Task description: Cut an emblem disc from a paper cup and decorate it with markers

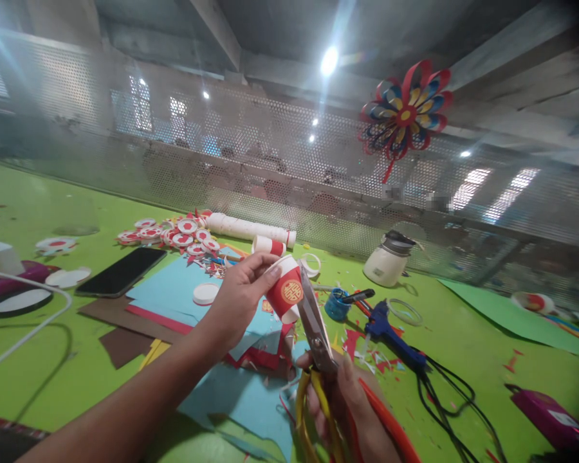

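Scissors at the cup's rim, blades running up and away

Scissors (315, 334) sit lowest and nearest, gripped by the right hand (352, 402), whose fingers are threaded through the yellow and red loop handles. The grip is closed around those loops. The blades look nearly together, though I cannot tell whether paper lies between them. Their long axis runs from the handles up and slightly left, tips pointing away from the person.

Straight beyond the tips is the red paper cup (285, 291), lying on its side in the air, white rim toward the left hand, base angled down toward the blades. The cup's right edge touches, or all but touches, the upper blade. That is the relation that counts: cup just left of the blade line, mouth facing left.

The left hand (238, 301) comes in from the left with its fingers (263, 265) pinched on the rim, thumb on top, holding the cup clear of the counter (463, 334). Both hands are on their own object; the left is the one at the cup.

Below them, blue paper sheets (251, 392) and red offcuts. Further right, a blue glue gun (390, 335) with its black cord. Further left, a dark phone (120, 271). Beyond that, a long stack of white cups (248, 229) lying flat, and red-and-white cut discs (183, 233). Farthest, a paper pinwheel flower (405, 116) hangs on the mesh wall.
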`<state>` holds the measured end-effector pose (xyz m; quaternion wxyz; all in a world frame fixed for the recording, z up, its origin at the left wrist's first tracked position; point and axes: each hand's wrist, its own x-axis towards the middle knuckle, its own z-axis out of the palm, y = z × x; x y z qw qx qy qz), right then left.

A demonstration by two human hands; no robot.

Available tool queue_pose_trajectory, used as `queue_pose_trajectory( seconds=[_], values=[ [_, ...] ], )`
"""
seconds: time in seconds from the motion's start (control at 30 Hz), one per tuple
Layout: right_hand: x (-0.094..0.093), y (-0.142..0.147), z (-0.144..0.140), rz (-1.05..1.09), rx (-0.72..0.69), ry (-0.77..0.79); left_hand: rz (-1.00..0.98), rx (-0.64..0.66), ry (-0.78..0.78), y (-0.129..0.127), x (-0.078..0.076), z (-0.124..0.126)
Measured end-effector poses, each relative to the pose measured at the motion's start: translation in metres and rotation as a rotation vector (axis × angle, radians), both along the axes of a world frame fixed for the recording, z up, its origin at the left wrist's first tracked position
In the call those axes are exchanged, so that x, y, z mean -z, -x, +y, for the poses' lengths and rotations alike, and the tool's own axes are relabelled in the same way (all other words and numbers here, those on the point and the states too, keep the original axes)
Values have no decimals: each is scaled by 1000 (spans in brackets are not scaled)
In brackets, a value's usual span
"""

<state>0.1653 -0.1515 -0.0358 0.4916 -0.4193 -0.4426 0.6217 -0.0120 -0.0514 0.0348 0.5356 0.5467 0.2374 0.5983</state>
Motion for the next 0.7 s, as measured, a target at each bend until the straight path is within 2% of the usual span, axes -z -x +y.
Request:
queue_pose_trajectory(
  seconds=[0.17, 0.37, 0.7],
  values=[
    [-1, 4, 1, 37, 48, -8, -28, -2, -4, -1, 1, -2],
    [-3, 5, -4, 123, 36, 68, -50, 13, -2, -2, 3, -3],
    [-4, 5, -5, 129, 35, 94, -46, 12, 9, -1, 1, -3]
  ],
)
